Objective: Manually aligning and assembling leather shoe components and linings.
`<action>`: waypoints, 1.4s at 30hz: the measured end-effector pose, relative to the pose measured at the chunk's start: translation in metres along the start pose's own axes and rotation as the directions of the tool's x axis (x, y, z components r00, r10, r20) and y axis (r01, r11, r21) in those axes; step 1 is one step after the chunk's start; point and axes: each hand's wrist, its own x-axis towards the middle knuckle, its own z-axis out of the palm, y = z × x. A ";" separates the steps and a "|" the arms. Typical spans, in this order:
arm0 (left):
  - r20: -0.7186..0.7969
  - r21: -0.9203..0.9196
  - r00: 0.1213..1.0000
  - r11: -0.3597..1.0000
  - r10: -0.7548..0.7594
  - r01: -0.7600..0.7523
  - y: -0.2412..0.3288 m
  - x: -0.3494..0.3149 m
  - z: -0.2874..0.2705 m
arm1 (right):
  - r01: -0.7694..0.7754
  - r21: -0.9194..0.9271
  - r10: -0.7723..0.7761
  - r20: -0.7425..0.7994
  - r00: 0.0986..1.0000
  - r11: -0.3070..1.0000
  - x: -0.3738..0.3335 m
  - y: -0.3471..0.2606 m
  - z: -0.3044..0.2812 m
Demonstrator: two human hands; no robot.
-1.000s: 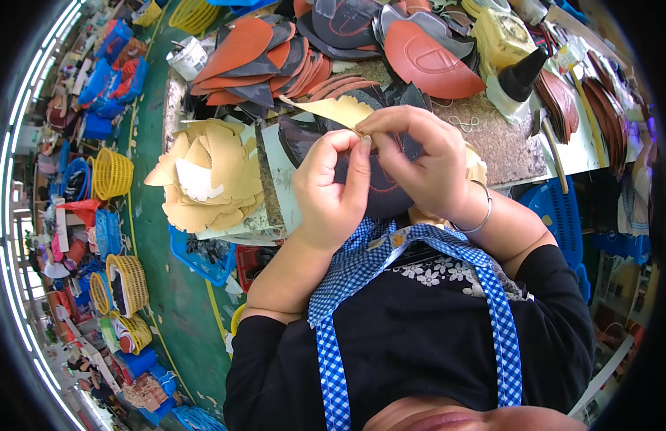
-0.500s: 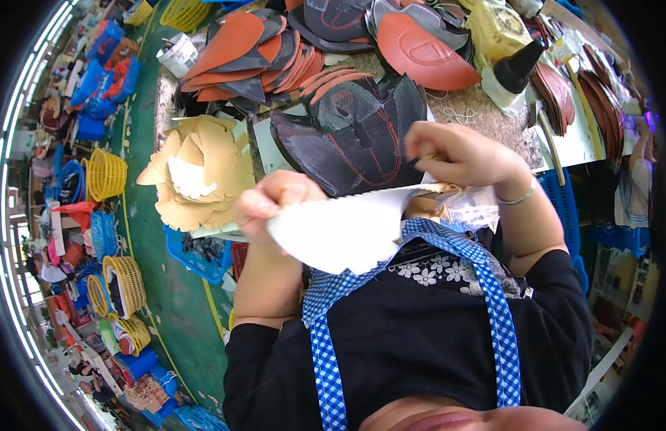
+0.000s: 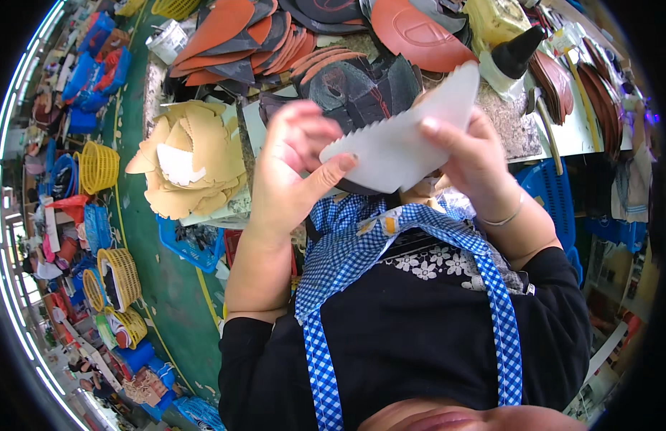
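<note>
My right hand [image 3: 476, 154] grips a thin white cut piece [image 3: 401, 147] with a saw-toothed upper edge, thumb on its face and fingers behind. The piece is held tilted, its right end higher. At its left tip is my left hand [image 3: 290, 165], fingers spread and partly blurred, thumb lying over the tip. Just behind the hands, dark shoe-upper pieces [image 3: 340, 90] with red stitch lines lie on the table, partly hidden by the white piece. To the left sits a stack of tan cut pieces [image 3: 221, 154] with a small white piece [image 3: 180, 165] on top.
Reddish-brown and black cut pieces [image 3: 232, 43] are piled at the back. A bottle with a black nozzle [image 3: 518, 54] stands at the back right, beside a yellowish container [image 3: 494, 25]. A blue basket [image 3: 193, 248] sits below the table's left side; yellow baskets [image 3: 99, 167] stand across the green floor.
The white piece has been raised and turned over the dark pieces, its toothed edge now upward. My right hand has come down onto it; my left hand has loosened and its fingers spread.
</note>
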 end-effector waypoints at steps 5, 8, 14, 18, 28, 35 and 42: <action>-0.166 0.335 0.986 0.942 0.031 0.027 -0.017 -0.013 -0.003 | 0.139 -0.793 -0.232 -0.003 0.973 0.593 -0.004 0.019 -0.006; -0.166 0.529 0.980 0.849 0.111 -0.006 -0.020 -0.014 -0.004 | 0.297 -0.943 -0.372 0.226 0.900 0.147 0.001 0.025 -0.015; -0.124 0.986 0.966 0.141 0.226 0.094 -0.018 -0.009 -0.009 | 0.142 -0.980 -0.222 0.170 0.960 -0.137 0.013 0.008 -0.018; -0.018 0.943 0.895 0.305 0.446 -0.133 -0.013 -0.005 -0.008 | 0.287 -0.892 -0.430 0.424 0.797 -0.349 0.053 -0.032 -0.065; 0.511 0.812 0.727 0.018 0.459 -0.583 0.025 0.081 0.033 | 0.330 -0.704 -0.410 0.661 0.628 -0.630 0.113 -0.053 -0.067; 0.654 0.710 0.726 -0.505 0.215 -0.490 -0.007 0.177 0.025 | 0.186 -0.468 0.069 0.257 0.964 -0.864 0.105 -0.046 -0.089; 0.579 0.685 0.646 0.133 0.498 -0.716 -0.029 0.245 0.019 | 0.153 -0.879 -0.485 0.386 0.785 -0.452 0.146 -0.073 -0.097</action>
